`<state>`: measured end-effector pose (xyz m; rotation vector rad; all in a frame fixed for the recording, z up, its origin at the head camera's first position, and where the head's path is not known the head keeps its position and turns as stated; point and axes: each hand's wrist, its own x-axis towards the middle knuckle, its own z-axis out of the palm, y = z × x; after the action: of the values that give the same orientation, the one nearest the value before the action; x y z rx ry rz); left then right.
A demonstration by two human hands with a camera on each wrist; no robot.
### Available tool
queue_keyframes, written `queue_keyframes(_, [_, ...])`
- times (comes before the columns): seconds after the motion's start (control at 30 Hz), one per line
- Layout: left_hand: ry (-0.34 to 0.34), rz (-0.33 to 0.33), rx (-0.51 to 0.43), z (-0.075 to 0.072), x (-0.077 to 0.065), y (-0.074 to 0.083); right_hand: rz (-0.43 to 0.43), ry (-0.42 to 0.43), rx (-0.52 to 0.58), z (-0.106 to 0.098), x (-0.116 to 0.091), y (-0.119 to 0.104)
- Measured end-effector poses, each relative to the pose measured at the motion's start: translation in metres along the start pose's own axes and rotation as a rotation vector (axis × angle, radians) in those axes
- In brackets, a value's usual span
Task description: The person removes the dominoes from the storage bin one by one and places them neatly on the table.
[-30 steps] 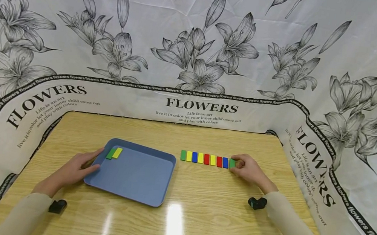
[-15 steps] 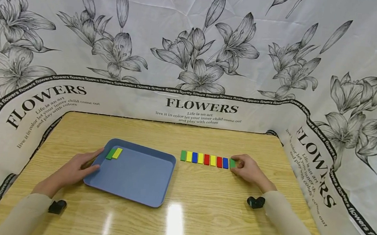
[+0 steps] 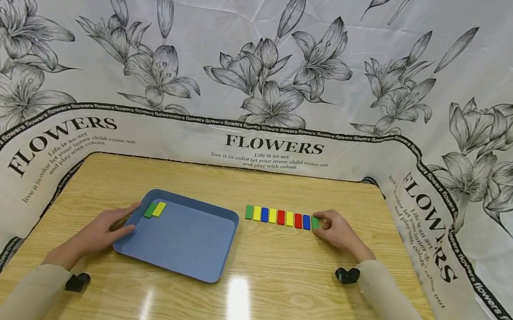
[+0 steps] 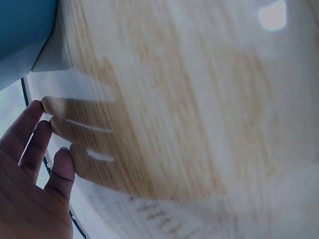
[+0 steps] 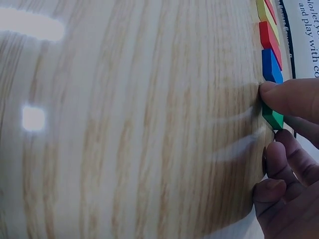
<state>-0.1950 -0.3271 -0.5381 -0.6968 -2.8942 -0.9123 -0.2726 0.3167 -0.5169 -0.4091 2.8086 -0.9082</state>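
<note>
At the right end of a row of coloured tiles (image 3: 281, 217), my right hand (image 3: 339, 233) pinches a green tile (image 3: 316, 223) between thumb and fingers. In the right wrist view that green tile (image 5: 272, 118) lies flat beside a blue tile (image 5: 270, 64), partly covered by the thumb. My left hand (image 3: 100, 228) rests against the left side of a blue tray (image 3: 181, 267), fingers fairly straight along its rim. Several fingertips of the left hand (image 4: 37, 174) touch the wooden surface in the left wrist view. A green tile (image 3: 150, 209) and a yellow tile (image 3: 159, 209) lie side by side in the tray's far left corner.
The wooden table (image 3: 290, 287) is enclosed at the back and sides by a white flower-printed cloth (image 3: 276, 151). Other tiles in the row are green, yellow, blue and red. A black wrist camera (image 3: 347, 276) hangs at the right sleeve, another camera (image 3: 77, 282) at the left.
</note>
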Motion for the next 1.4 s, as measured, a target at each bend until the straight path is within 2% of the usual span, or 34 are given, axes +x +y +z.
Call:
queue_keyframes(0.43, [-0.002, 0.010, -0.016, 0.000, 0.000, 0.001, 0.001, -0.015, 0.017, -0.001, 0.000, 0.000])
queue_keyframes(0.63, [0.006, 0.010, -0.014, -0.001, 0.000, 0.003, 0.005, -0.067, 0.074, -0.010, -0.003, -0.006])
queue_keyframes(0.8, [-0.011, -0.010, -0.016, -0.002, 0.000, 0.005, 0.039, -0.085, -0.011, -0.016, -0.005, -0.016])
queue_keyframes(1.03, [-0.026, -0.016, -0.017, -0.004, 0.001, 0.008, 0.017, -0.054, -0.116, -0.018, 0.004, -0.046])
queue_keyframes(1.2, [-0.024, -0.011, -0.021, -0.005, 0.002, 0.008, -0.011, -0.063, -0.119, -0.013, 0.013, -0.074])
queue_keyframes(1.4, [0.003, 0.015, -0.007, -0.004, 0.000, 0.007, -0.085, -0.065, -0.105, -0.003, 0.023, -0.108])
